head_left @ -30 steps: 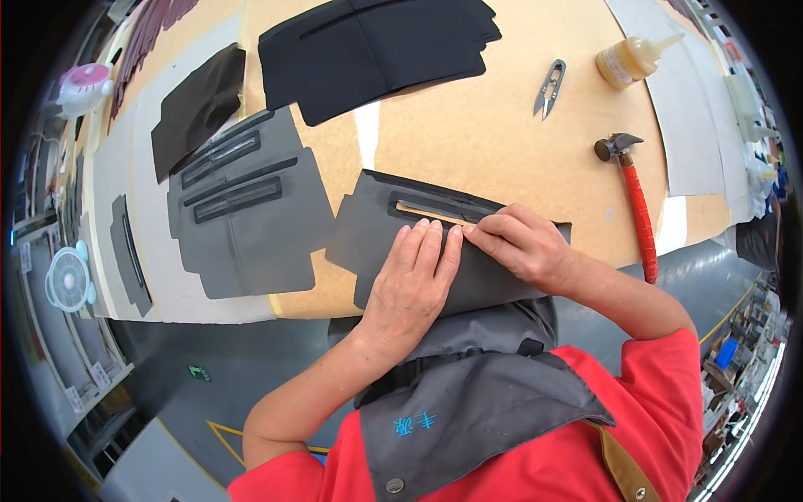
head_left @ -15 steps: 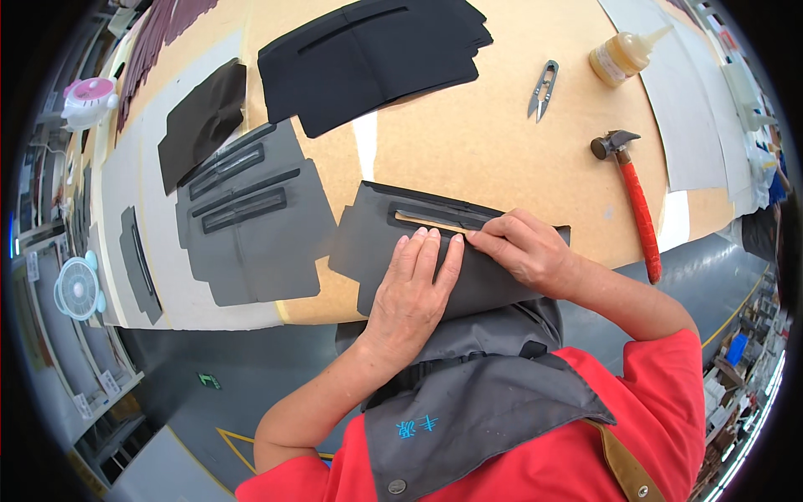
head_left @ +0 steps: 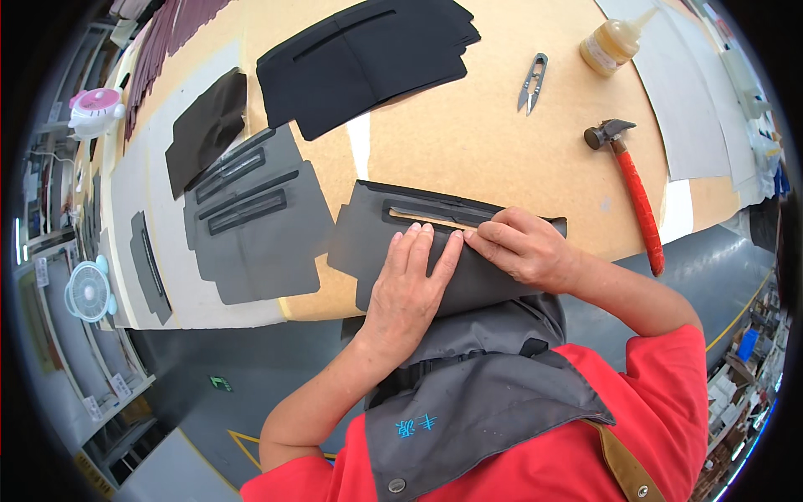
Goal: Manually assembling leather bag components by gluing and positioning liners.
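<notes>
Dark grey leather panel (head_left: 376,243) with a long slot lies at the near edge of the counter (head_left: 502,142). The left hand (head_left: 411,280) is flat on it, fingers pressed together; the right hand (head_left: 520,248) pushes its fingertips down beside the slot. If the flat hand slips, the folded edge could shift and set crooked. The counter is tan board; a red-handled hammer (head_left: 631,184), thread snips (head_left: 531,81) and a glue bottle (head_left: 611,43) lie far off, in a workshop.
</notes>
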`<state>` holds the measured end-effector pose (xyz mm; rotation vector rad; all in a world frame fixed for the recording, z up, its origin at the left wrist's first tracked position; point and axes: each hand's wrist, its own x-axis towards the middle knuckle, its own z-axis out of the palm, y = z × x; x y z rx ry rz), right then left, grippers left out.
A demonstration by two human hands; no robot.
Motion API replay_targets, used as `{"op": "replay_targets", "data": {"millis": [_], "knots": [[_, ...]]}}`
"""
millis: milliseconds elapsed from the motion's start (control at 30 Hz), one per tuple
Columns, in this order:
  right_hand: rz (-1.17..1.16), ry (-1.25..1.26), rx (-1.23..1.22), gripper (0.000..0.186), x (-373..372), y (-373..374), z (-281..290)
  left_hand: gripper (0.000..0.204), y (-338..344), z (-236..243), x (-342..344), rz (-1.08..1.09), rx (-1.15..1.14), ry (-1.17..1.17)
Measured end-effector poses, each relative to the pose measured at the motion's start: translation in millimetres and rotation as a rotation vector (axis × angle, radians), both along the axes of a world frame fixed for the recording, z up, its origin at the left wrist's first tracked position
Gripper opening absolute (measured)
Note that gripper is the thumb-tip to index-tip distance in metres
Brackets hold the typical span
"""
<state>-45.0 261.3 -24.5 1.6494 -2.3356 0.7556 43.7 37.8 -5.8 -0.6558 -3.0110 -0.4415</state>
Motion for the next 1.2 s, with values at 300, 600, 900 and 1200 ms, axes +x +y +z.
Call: {"op": "replay_targets", "data": {"millis": [300,600,900,1200], "knots": [[-0.143,-0.187,-0.053,0.036,12,10,-9,0.060,3,-2,4,0.023,-0.041,0.027],[-0.025,-0.017,-0.035,0.043,5,11,-6,0.057,9,-1,8,0.045,-0.044,0.000],[-0.052,-0.047,-0.031,0.027,6,19,-7,0.056,24,-2,10,0.015,-0.060,0.087],[-0.194,-0.176,-0.123,0.020,9,17,-6,0.049,31,-3,11,0.051,-0.086,0.108]]}}
